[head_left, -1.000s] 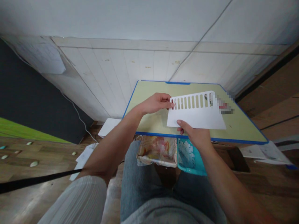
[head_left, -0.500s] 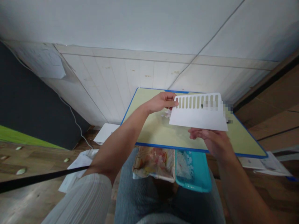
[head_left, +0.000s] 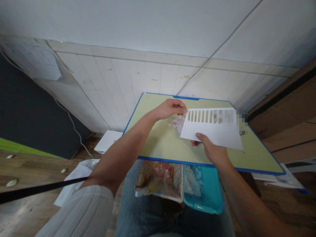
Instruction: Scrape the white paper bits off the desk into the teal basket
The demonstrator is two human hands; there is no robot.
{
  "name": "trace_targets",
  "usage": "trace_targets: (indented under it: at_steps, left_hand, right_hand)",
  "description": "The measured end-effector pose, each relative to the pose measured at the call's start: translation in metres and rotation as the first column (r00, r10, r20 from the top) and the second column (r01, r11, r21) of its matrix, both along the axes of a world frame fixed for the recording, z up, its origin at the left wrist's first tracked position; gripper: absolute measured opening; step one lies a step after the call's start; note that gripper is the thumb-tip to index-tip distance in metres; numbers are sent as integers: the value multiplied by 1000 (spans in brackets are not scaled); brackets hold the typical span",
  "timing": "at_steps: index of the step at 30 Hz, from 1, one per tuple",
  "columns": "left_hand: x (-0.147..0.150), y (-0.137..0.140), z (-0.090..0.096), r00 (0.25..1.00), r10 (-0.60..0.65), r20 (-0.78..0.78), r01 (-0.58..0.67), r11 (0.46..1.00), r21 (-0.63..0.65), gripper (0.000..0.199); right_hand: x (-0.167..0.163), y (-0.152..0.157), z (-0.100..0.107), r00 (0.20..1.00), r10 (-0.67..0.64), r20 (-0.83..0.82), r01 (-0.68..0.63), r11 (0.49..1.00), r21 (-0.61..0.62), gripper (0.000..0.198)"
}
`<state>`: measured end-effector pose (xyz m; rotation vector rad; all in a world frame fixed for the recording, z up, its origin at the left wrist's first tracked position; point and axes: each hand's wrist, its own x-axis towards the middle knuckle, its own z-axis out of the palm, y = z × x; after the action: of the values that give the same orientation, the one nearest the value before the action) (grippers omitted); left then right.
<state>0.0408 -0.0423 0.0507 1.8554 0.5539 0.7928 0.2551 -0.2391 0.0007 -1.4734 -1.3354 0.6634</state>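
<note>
A white card point(head_left: 197, 131) with a row of long slots along its far edge is held above a pale yellow board point(head_left: 160, 144) with a blue rim. My left hand point(head_left: 171, 109) pinches the card's far left corner. On the near edge, my right hand point(head_left: 213, 148) grips the card, thumb on top and fingers underneath. Small pale pink flakes point(head_left: 178, 123) lie in a loose heap on the board, partly hidden by the card. Blurred squares cover the card's right part.
Below the board's near edge, a turquoise tray point(head_left: 213, 194) holds white flakes beside a patterned tray point(head_left: 174, 195) with reddish and yellowish contents. A white panelled wall point(head_left: 145, 77) rises behind. White papers point(head_left: 66, 186) lie on the floor at left.
My right hand has moved from under the card's near edge to a grip with its thumb on top. The card has come slightly nearer, showing more of the flakes.
</note>
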Motion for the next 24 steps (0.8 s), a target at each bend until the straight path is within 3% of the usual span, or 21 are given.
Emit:
trace_targets:
  at_steps: [1,2,4,5,8,13,19,24]
  left_hand:
    - [-6,9,-6,984,177,-21,-175,983,56,14]
    - [-13,17,-12,927,369,-70,-360,926,116,10]
    - [-27,30,-25,728,661,-183,-603,744,286,4]
    - [-34,35,-32,631,741,-228,-651,666,365,6]
    - [-47,42,-48,487,809,-328,-646,587,488,18]
    - [-47,48,-60,501,804,-319,-615,591,522,27]
    - [-44,53,-66,530,793,-300,-624,605,494,27]
    - [-42,53,-65,538,782,-314,-619,620,482,28]
  right_hand:
    - [-3,2,-3,1000,6,-2,-6,999,-39,43]
    - [-5,4,-5,1000,8,-6,-9,997,-78,42]
    - [-9,7,-8,1000,17,11,-16,992,-122,42]
    - [-9,7,-8,999,25,39,-19,992,-128,43]
    - [-6,4,-6,987,39,154,-16,989,-145,48]
    - [0,-10,-1,970,-6,245,41,989,-140,53]
    - [1,-40,-4,979,-14,204,38,992,-117,41]
    - [3,-55,-6,978,80,192,-44,982,-183,49]
